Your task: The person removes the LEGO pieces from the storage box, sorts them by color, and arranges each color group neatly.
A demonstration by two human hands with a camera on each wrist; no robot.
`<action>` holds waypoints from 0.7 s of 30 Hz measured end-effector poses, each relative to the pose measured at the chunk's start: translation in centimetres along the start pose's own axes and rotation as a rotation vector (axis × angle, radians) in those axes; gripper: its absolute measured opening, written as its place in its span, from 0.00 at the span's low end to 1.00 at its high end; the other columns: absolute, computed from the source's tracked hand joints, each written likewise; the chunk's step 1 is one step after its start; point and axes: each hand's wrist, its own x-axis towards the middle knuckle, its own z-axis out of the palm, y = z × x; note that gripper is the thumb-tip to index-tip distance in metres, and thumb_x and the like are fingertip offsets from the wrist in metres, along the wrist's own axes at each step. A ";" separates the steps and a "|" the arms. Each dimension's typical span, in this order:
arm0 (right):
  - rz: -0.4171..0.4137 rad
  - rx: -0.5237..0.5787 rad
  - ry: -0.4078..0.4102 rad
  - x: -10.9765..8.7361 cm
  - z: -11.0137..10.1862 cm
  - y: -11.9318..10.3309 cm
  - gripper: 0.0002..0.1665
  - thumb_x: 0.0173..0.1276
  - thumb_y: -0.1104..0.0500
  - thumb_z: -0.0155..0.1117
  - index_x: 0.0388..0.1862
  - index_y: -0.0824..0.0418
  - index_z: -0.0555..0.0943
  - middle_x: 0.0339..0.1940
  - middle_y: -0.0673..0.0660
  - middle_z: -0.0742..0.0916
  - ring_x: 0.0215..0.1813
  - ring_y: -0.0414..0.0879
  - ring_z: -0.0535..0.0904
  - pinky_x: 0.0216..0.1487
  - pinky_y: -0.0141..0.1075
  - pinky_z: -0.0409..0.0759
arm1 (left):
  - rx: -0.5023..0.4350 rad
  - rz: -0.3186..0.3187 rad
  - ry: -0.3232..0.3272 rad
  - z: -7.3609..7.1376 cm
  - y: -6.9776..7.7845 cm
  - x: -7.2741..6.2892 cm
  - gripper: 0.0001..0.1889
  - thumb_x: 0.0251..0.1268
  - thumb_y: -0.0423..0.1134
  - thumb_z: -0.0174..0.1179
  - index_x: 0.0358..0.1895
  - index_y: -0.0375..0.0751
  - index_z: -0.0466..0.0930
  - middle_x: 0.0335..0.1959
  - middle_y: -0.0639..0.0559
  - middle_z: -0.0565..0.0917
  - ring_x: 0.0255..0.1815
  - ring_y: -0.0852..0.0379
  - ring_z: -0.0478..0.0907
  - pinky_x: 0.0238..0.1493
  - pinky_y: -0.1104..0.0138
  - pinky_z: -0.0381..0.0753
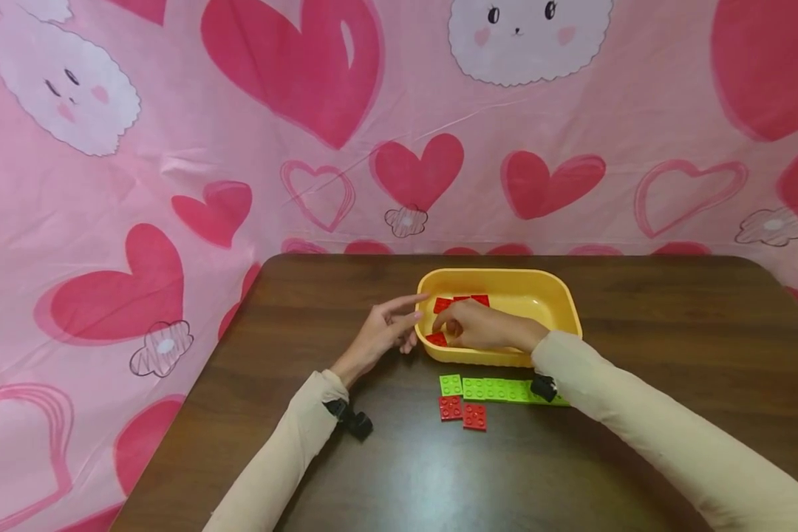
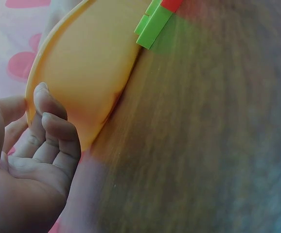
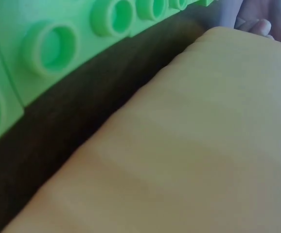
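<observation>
Inside the yellow tub (image 1: 539, 303), my right hand (image 1: 482, 325) reaches down with bent fingers and pinches a red toy brick (image 1: 437, 339) near the front left corner; the contact is partly hidden. More red bricks (image 1: 442, 304) lie in the tub behind that hand. My left hand (image 1: 389, 329) rests at the tub's left end, index finger and thumb apart, fingertips touching the rim. The left wrist view shows loosely bent fingers (image 2: 58, 131) against the tub's outer wall. The right wrist view shows the tub wall (image 3: 179, 131) close up, not the right hand's fingers.
On the brown table (image 1: 386, 473), a row of light green bricks (image 1: 499, 389) lies just in front of the tub. Two red bricks (image 1: 475, 417) touch or nearly touch its left part. Behind the table hangs a pink cloth (image 1: 479, 185) with hearts.
</observation>
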 end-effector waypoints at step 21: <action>0.042 -0.202 0.331 -3.3 -2.0 1.2 0.13 0.56 0.67 0.75 0.36 0.59 0.80 0.29 0.51 0.81 0.34 0.46 0.74 0.38 0.37 0.79 | -0.013 -0.008 0.003 -0.1 0.0 0.0 0.24 0.74 0.39 0.58 0.70 0.39 0.71 0.21 0.48 0.80 0.18 0.57 0.74 0.22 0.69 0.77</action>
